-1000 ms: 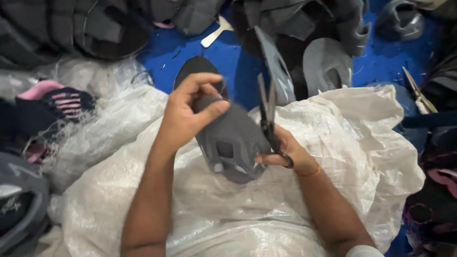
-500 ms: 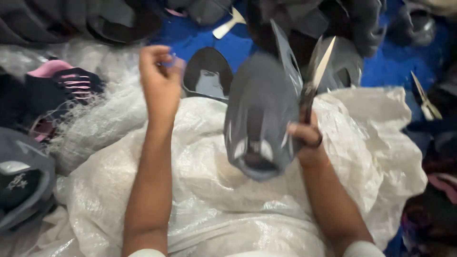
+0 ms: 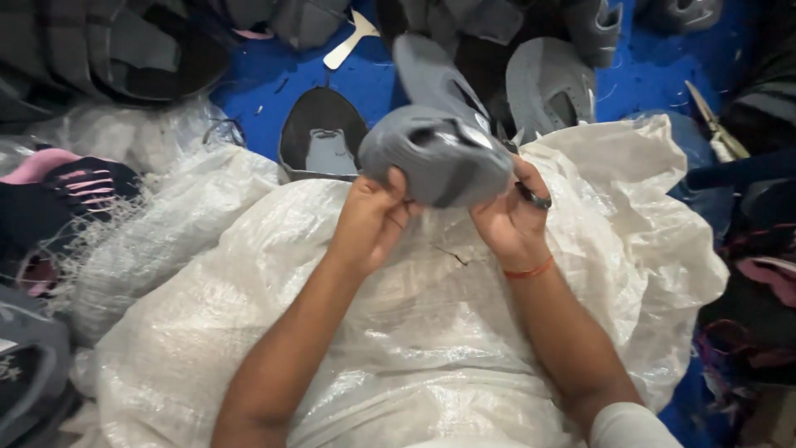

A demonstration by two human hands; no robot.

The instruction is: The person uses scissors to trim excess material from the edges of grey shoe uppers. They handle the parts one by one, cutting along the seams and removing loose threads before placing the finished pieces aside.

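Grey shoe upper (image 3: 435,158) in both hands

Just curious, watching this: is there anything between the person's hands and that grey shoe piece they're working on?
Nothing visible. Both the left hand and the right hand already grip the grey shoe upper directly, holding it up above the white woven sack. The right hand also has a dark scissor handle looped on it.

Shoe upper (image 3: 435,158) held above sack (image 3: 431,332), between both hands (image 3: 439,220).

Your left hand (image 3: 373,220) and right hand (image 3: 510,220) are raised side by side, fingers curled closed, forearms converging upward, a thin orange thread around your right wrist.
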